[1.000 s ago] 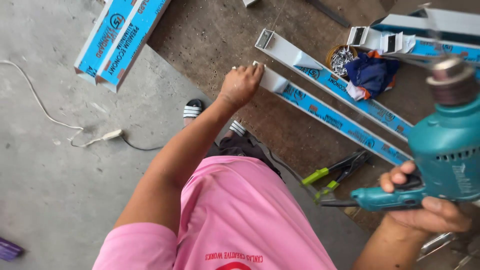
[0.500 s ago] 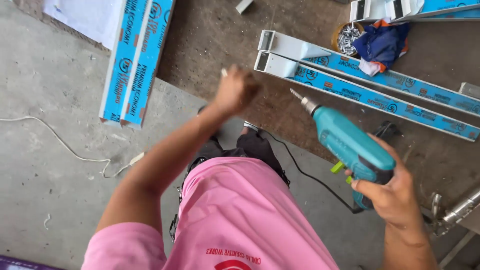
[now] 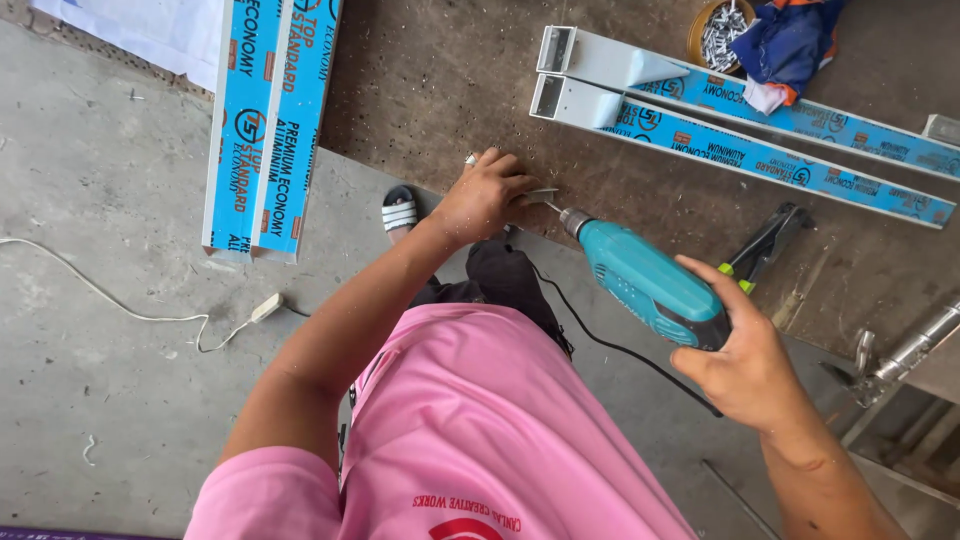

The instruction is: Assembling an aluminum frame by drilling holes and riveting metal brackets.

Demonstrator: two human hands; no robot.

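Your left hand (image 3: pixel 485 195) now pinches a small metal piece (image 3: pixel 540 195) at the workbench's (image 3: pixel 450 90) near edge. Your right hand (image 3: pixel 750 365), gripping the teal electric drill (image 3: pixel 645 280), has swung its bit down onto that piece.

One head-worn camera, looking steeply down over the pink shirt (image 3: pixel 480 430) at the brown worktable (image 3: pixel 450 90) and concrete floor (image 3: pixel 100 350), close in.

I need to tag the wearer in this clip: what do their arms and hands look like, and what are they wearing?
Both arms are bare from the short pink sleeve of a T-shirt down. The left hand and right hand are ungloved; no watch, rings or bands show.
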